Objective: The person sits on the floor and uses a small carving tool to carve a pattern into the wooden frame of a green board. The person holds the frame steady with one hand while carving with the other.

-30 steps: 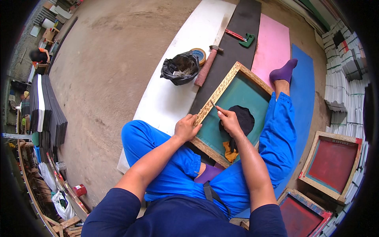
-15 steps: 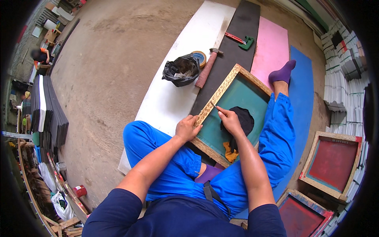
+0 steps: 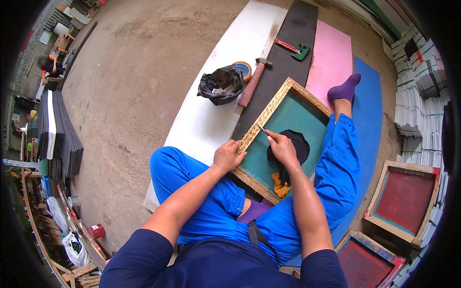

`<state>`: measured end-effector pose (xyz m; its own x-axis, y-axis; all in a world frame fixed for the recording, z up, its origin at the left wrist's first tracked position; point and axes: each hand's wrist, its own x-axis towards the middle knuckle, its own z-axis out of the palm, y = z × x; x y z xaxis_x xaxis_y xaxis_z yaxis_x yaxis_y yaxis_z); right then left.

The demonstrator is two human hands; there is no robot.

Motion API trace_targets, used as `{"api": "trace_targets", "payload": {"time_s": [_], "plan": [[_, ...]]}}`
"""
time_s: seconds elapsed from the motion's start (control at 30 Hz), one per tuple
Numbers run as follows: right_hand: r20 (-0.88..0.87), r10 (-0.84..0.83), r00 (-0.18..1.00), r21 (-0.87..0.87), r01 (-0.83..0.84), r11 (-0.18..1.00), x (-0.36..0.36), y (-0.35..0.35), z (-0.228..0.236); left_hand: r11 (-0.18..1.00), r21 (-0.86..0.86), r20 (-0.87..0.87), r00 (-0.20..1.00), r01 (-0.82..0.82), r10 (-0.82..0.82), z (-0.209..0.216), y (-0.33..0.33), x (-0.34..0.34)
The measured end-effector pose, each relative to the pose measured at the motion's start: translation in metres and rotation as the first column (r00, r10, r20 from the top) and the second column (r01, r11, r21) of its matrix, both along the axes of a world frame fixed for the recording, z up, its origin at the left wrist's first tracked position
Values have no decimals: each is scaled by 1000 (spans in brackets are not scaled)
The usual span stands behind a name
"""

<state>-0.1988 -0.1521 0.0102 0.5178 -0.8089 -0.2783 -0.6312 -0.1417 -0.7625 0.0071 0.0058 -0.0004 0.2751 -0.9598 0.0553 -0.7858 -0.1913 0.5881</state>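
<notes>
A screen printing frame (image 3: 265, 115) with mottled wooden rails and green mesh (image 3: 297, 113) lies tilted across my lap. My left hand (image 3: 229, 155) is closed around its left rail, near the lower corner. Between the fingers of my right hand (image 3: 282, 148) is a slim, pointed tool (image 3: 261, 128); its tip meets the inner edge of that same rail. Its exact kind is too small to make out. A black cloth (image 3: 298, 144) lies on the mesh, partly behind my right hand, with a yellow cloth (image 3: 281, 186) below it.
Beyond the frame are a hammer (image 3: 252, 86), a tape roll (image 3: 244, 72), a black bag (image 3: 222, 86), a red cutter (image 3: 286, 45) and a green tool (image 3: 301, 52). Two red-meshed frames (image 3: 403, 199) stand at right, near stacked white sheets (image 3: 413, 91). Another person (image 3: 54, 67) sits far left.
The slim tool in my right hand has shifted slightly along the rail and changed its angle a little. My left hand and the frame stay put.
</notes>
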Motion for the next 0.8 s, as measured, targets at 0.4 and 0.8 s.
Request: {"api": "trace_targets", "payload": {"time_s": [0.4,0.8], "plan": [[-255,4,967,-126,-38,991,14,13,52,1000,16,-21,1000,-13,13,4,-1,0],[-351,44,935,-135,-97,986,21,16,63,1000,8,-26,999,-18,19,5,-2,0]]}}
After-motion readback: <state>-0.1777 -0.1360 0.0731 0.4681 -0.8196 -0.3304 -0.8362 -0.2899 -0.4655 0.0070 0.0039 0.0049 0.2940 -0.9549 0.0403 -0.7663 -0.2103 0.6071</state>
